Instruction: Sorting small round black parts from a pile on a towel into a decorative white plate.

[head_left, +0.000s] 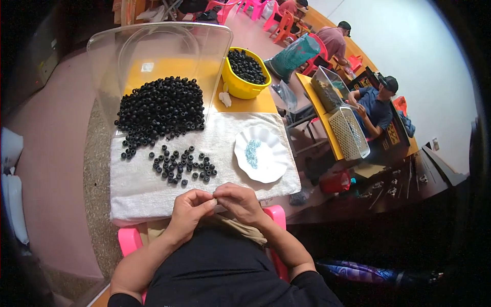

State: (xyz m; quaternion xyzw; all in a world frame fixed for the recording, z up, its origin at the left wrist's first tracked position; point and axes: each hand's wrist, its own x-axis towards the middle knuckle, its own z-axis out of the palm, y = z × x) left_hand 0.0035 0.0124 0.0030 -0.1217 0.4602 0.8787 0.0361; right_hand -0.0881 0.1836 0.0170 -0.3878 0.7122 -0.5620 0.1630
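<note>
At the near edge of the white towel (138, 176), my left hand (190, 211) and my right hand (240, 203) meet with their fingertips pinched together. Whatever lies between the fingers is too small and covered to make out. Just beyond them are several loose black beads (184, 165), round with holes through them. A large heap of the same beads (162, 105) spills from the clear plastic tray (217, 56) onto the towel. To the right of the loose beads, a white scalloped plate (273, 162) carries a patch of tiny light-blue pieces (252, 153).
Behind the plate stands a yellow tub (240, 91) full of black pieces, with a crumpled white scrap (225, 99) beside it. A seated co-worker (377, 110) is at another table on the right, near a perforated basket (349, 133). A green sack (294, 57) stands on the floor.
</note>
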